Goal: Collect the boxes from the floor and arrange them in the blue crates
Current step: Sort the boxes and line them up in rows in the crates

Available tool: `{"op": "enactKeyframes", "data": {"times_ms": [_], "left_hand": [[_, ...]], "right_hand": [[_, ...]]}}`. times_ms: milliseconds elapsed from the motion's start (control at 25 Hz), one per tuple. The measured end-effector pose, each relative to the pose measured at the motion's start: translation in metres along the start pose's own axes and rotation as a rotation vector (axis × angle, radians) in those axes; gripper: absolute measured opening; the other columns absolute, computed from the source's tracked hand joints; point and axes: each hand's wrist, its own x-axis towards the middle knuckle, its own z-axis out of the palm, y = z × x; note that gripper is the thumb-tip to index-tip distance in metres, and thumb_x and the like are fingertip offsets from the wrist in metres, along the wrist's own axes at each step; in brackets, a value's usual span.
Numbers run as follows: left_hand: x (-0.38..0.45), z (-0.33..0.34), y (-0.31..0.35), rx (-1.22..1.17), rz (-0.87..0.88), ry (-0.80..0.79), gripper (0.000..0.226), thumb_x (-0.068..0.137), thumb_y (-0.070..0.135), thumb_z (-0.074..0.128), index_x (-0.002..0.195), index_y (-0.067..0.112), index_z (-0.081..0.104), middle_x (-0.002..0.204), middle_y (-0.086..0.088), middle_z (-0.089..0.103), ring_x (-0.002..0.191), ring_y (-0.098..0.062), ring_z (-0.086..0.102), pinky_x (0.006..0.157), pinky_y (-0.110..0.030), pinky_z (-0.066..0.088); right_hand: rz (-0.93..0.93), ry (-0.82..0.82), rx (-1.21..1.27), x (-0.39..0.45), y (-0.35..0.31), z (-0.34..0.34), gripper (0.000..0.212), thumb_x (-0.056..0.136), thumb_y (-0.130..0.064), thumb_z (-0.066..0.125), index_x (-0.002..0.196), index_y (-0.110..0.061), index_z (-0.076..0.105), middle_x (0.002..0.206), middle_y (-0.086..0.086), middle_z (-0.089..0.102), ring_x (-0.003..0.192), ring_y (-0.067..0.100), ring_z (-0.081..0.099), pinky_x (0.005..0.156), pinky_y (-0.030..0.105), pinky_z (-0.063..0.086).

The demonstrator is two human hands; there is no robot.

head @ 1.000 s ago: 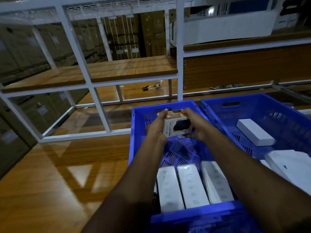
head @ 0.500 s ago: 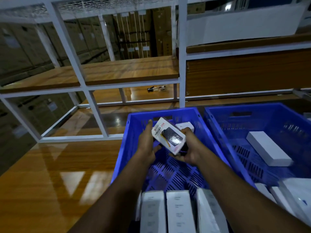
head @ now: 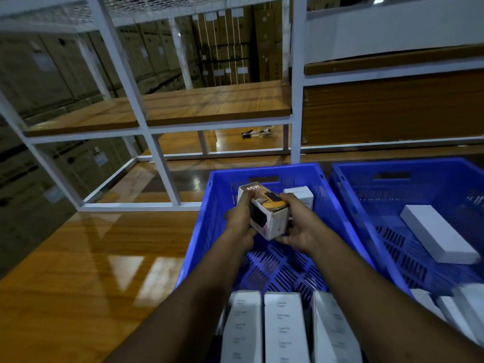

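Fingers [head: 242,205] of the left hand [head: 239,222] curl over the near left side of a small printed box [head: 267,213], with the fingertips reaching up to the white face marked "65W". That forearm runs from the lower left of the frame up and to the right, wrist nearly straight, the back of the hand facing the camera. The box is tilted, one corner pointing down toward the camera, and it sits above the slotted floor of the left blue crate [head: 209,226], near the crate's far wall. Whether the box touches the crate floor I cannot tell.

On the other side of the box, the right hand [head: 297,229] grips it from the right and from below: its upper fingers wrap the top right edge, and the palm cups the lower corner. The right forearm comes in from the lower right, angled up and to the left, so both arms meet at the box.

Just behind the right hand, a small white box [head: 301,193] stands against the far wall of the same crate. At the near end of this crate three long white boxes [head: 284,328] stand side by side.

Further right, the second blue crate [head: 351,213] sits just beside the first, with a long white box [head: 437,237] lying flat on its floor. Both crates rest on a glossy wooden floor [head: 86,271].
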Motion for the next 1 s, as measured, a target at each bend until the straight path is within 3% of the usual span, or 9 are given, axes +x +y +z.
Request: {"op": "enactKeyframes", "data": {"times_ms": [80, 160, 240, 360, 480, 600, 720, 880, 1000], "left_hand": [[-0.005, -0.002, 0.004, -0.031, -0.046, -0.059, 0.049, 0.088, 0.053, 0.061, 0.109, 0.009, 0.066, 0.097, -0.013, 0.074, 0.075, -0.027, 0.070, 0.060, -0.033, 0.056], [-0.009, -0.002, 0.006, -0.071, -0.102, -0.120, 0.040, 0.095, 0.048, 0.049, 0.095, 0.012, 0.066, 0.085, -0.012, 0.071, 0.071, -0.029, 0.063, 0.069, -0.035, 0.052], [-0.010, -0.003, 0.009, -0.069, -0.117, -0.130, 0.037, 0.097, 0.043, 0.046, 0.092, 0.013, 0.067, 0.081, -0.012, 0.071, 0.072, -0.030, 0.061, 0.072, -0.037, 0.048], [-0.008, -0.007, 0.015, -0.066, -0.123, -0.112, 0.035, 0.101, 0.035, 0.043, 0.093, 0.011, 0.067, 0.072, -0.011, 0.072, 0.071, -0.030, 0.061, 0.068, -0.037, 0.049], [-0.007, -0.007, 0.021, -0.062, -0.114, -0.127, 0.044, 0.103, 0.044, 0.041, 0.112, 0.010, 0.069, 0.092, -0.015, 0.074, 0.076, -0.032, 0.067, 0.069, -0.039, 0.053], [-0.015, -0.002, 0.023, 0.004, -0.135, -0.297, 0.062, 0.093, 0.067, 0.046, 0.120, 0.015, 0.069, 0.097, -0.018, 0.076, 0.077, -0.032, 0.073, 0.072, -0.040, 0.055], [-0.019, 0.001, 0.020, 0.096, -0.118, -0.350, 0.064, 0.086, 0.069, 0.055, 0.122, 0.018, 0.069, 0.112, -0.018, 0.074, 0.087, -0.032, 0.072, 0.080, -0.041, 0.055], [-0.019, 0.000, 0.021, 0.110, -0.100, -0.329, 0.059, 0.089, 0.062, 0.060, 0.128, 0.018, 0.066, 0.118, -0.020, 0.072, 0.089, -0.032, 0.071, 0.080, -0.041, 0.055], [-0.021, 0.001, 0.022, 0.087, -0.109, -0.303, 0.046, 0.092, 0.057, 0.059, 0.116, 0.019, 0.070, 0.103, -0.017, 0.077, 0.078, -0.030, 0.074, 0.077, -0.040, 0.056]], "right_hand": [[-0.004, -0.002, 0.003, -0.001, 0.000, 0.002, 0.030, 0.097, -0.039, 0.054, 0.086, -0.013, 0.061, 0.076, 0.009, 0.063, 0.071, 0.024, 0.059, 0.063, 0.038, 0.051], [-0.036, -0.005, -0.014, 0.000, 0.002, 0.001, 0.020, 0.099, -0.027, 0.054, 0.092, -0.009, 0.061, 0.074, 0.009, 0.062, 0.066, 0.023, 0.059, 0.056, 0.035, 0.050], [-0.076, 0.003, -0.037, 0.001, 0.003, 0.001, 0.013, 0.098, -0.017, 0.055, 0.105, -0.008, 0.062, 0.077, 0.009, 0.066, 0.065, 0.023, 0.061, 0.052, 0.033, 0.047], [-0.125, -0.005, -0.041, 0.005, 0.001, 0.000, 0.004, 0.094, -0.010, 0.060, 0.096, -0.010, 0.064, 0.079, 0.008, 0.068, 0.067, 0.022, 0.063, 0.056, 0.033, 0.049], [-0.143, -0.005, -0.056, 0.012, 0.001, -0.002, 0.008, 0.089, -0.012, 0.066, 0.097, -0.013, 0.066, 0.082, 0.005, 0.071, 0.072, 0.020, 0.065, 0.060, 0.032, 0.049], [-0.157, -0.016, -0.055, 0.015, 0.002, -0.002, 0.010, 0.089, -0.017, 0.068, 0.098, -0.013, 0.067, 0.084, 0.004, 0.072, 0.071, 0.019, 0.064, 0.049, 0.027, 0.045], [-0.164, -0.022, -0.056, 0.017, 0.002, -0.003, 0.018, 0.088, -0.020, 0.069, 0.104, -0.011, 0.068, 0.092, 0.008, 0.074, 0.072, 0.021, 0.065, 0.040, 0.022, 0.044], [-0.183, -0.023, -0.075, 0.018, 0.002, -0.003, 0.029, 0.087, -0.023, 0.071, 0.113, -0.010, 0.068, 0.099, 0.009, 0.074, 0.079, 0.024, 0.066, 0.056, 0.031, 0.048], [-0.167, -0.031, -0.072, 0.018, 0.003, -0.004, 0.029, 0.086, -0.025, 0.072, 0.111, -0.013, 0.069, 0.102, 0.009, 0.075, 0.089, 0.027, 0.068, 0.064, 0.036, 0.053]]}}
